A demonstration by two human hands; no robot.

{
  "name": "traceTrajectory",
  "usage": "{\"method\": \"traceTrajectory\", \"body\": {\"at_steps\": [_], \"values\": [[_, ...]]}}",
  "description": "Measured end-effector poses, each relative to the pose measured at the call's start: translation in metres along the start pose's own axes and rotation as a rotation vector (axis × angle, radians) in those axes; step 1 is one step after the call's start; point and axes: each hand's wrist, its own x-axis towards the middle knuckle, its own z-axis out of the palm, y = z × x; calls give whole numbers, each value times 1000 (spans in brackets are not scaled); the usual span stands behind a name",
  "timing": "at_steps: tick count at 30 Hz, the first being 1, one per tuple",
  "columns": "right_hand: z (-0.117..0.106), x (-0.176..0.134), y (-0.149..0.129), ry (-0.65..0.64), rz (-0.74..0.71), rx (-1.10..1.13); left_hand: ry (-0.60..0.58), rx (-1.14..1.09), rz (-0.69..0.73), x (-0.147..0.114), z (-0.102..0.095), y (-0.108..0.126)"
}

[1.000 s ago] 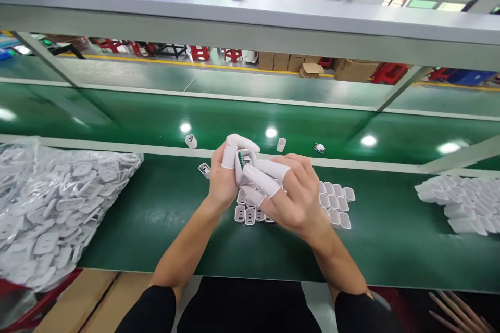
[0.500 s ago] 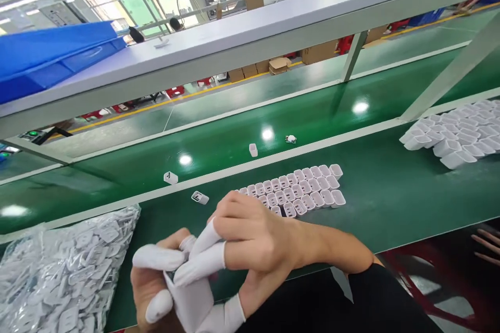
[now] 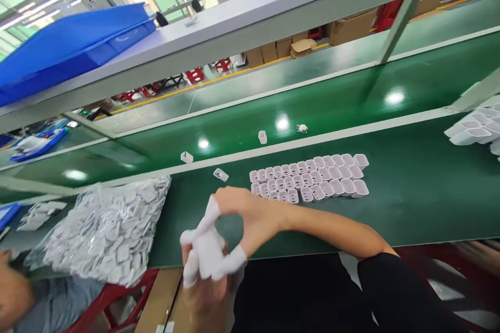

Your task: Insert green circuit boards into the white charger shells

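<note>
The head view shows, to the left of the fingers, a clear plastic bag (image 3: 113, 234) of flat white pieces on the green worktop (image 3: 406, 197). Beyond the fingers and slightly left, a white case (image 3: 188, 157) lies on a glossy green strip (image 3: 234, 140). The left hand (image 3: 206, 289), blurred, has its white-covered fingers wrapped round a white plastic housing (image 3: 209, 252); the right hand (image 3: 252, 210) has thumb and forefinger closed on that same housing, a rounded gap between them. A smaller case (image 3: 221, 175) lies just beyond the fingers. Farther out and rightward, the strip carries an open shell (image 3: 262, 137) and a circuit board (image 3: 302, 128). Right of the fingers, slotted housings (image 3: 312, 179) stand in close rows on the worktop; farthest right, more shells (image 3: 473, 129) are heaped.
</note>
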Motion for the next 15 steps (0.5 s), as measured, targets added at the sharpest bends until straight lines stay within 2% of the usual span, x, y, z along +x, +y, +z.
{"method": "traceTrajectory", "body": {"at_steps": [1,3,6,9,15], "values": [[-1,0,5,24,73,89,86,-37,18,1,8,-1],[-4,0,15,69,216,232,141,-70,5,4,24,-2],[-6,1,29,148,383,436,69,-85,86,7,40,-3],[-2,0,33,217,501,638,-2,-17,215,7,44,-7],[7,-2,21,245,588,731,42,14,301,9,45,-19]]}}
